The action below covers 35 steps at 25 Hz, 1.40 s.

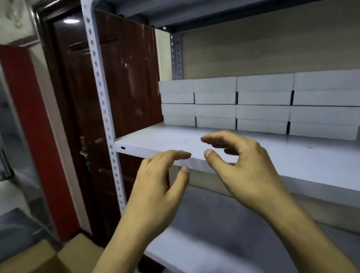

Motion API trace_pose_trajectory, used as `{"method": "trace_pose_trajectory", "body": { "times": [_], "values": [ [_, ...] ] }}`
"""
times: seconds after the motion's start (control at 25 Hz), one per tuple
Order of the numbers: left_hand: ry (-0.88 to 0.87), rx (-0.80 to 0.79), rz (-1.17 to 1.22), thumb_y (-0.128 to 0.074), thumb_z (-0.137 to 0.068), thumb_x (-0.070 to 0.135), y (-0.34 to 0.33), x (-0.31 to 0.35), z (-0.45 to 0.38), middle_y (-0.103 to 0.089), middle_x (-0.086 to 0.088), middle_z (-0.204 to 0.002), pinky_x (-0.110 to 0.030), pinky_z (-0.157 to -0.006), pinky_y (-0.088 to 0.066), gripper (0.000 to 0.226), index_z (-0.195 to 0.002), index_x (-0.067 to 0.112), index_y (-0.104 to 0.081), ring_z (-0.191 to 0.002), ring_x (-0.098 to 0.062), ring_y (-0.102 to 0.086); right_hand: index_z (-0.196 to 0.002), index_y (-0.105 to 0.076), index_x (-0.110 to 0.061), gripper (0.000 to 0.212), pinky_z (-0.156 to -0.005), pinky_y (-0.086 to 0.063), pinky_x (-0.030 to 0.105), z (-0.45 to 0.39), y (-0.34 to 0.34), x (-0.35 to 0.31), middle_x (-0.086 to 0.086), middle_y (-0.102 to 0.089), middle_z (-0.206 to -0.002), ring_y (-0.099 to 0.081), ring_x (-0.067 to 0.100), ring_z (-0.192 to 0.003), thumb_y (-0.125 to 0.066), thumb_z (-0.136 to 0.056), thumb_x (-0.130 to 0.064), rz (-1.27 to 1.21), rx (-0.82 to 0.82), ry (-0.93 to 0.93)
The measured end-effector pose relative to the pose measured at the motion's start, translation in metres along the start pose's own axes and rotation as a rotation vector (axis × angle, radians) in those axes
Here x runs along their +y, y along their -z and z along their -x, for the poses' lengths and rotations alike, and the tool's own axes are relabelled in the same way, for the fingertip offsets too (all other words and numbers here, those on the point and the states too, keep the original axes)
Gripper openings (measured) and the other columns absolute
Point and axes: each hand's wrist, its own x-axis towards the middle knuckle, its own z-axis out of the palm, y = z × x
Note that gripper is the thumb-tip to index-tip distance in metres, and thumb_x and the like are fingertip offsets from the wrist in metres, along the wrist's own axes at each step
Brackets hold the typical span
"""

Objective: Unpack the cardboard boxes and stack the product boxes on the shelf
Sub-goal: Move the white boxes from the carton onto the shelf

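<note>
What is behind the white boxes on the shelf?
Behind the white boxes on the shelf a plain beige wall shows. Whether more boxes sit behind the front row is hidden.

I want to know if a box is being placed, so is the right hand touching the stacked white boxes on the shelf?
Apart. The head view shows the right hand open and empty, with bare shelf visible between its fingertips and the white boxes.

no readable text, labels or numbers anywhere.
</note>
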Motion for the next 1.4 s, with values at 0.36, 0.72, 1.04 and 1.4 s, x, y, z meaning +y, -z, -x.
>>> {"method": "trace_pose_trajectory", "body": {
  "times": [0.36,0.72,1.04,1.4],
  "values": [
    [0.212,0.088,-0.194,-0.053,-0.099,0.036,0.072,-0.056,0.06,-0.059,0.027,-0.123,-0.017,-0.103,-0.034,0.029,-0.127,0.038,-0.061,-0.126,0.004,-0.044,-0.116,-0.071,-0.034,0.022,-0.084,-0.044,0.003,0.008,-0.115,-0.029,-0.022,-0.07,-0.109,-0.06,-0.012,-0.106,-0.065,-0.096,-0.025,-0.216,-0.264,0.078],
    [0.413,0.092,-0.241,-0.053,-0.1,0.036,0.108,-0.111,0.129,-0.055,0.035,-0.117,-0.008,-0.092,-0.031,0.028,-0.126,0.042,-0.06,-0.121,0.008,-0.043,-0.121,-0.069,-0.035,0.025,-0.083,-0.04,-0.003,0.046,-0.201,-0.037,-0.023,-0.067,-0.116,-0.055,-0.013,-0.113,-0.063,-0.098,-0.028,-0.272,-0.434,0.016],
    [0.532,0.068,-0.181,-0.053,-0.1,0.032,0.126,-0.167,0.188,-0.061,0.023,-0.12,-0.014,-0.088,-0.038,0.026,-0.124,0.038,-0.061,-0.114,0.002,-0.049,-0.115,-0.071,-0.032,0.023,-0.08,-0.04,-0.003,0.088,-0.277,-0.03,-0.023,-0.07,-0.107,-0.059,-0.014,-0.105,-0.063,-0.097,-0.022,-0.277,-0.452,-0.051],
    [0.653,0.024,-0.136,-0.052,-0.1,0.031,0.15,-0.219,0.253,-0.059,0.024,-0.119,-0.021,-0.094,-0.044,0.028,-0.126,0.037,-0.06,-0.12,0.004,-0.045,-0.115,-0.072,-0.033,0.023,-0.091,-0.048,0.013,0.133,-0.349,-0.023,-0.022,-0.071,-0.108,-0.06,-0.009,-0.108,-0.063,-0.097,-0.022,-0.29,-0.539,-0.155]
  ]
}}
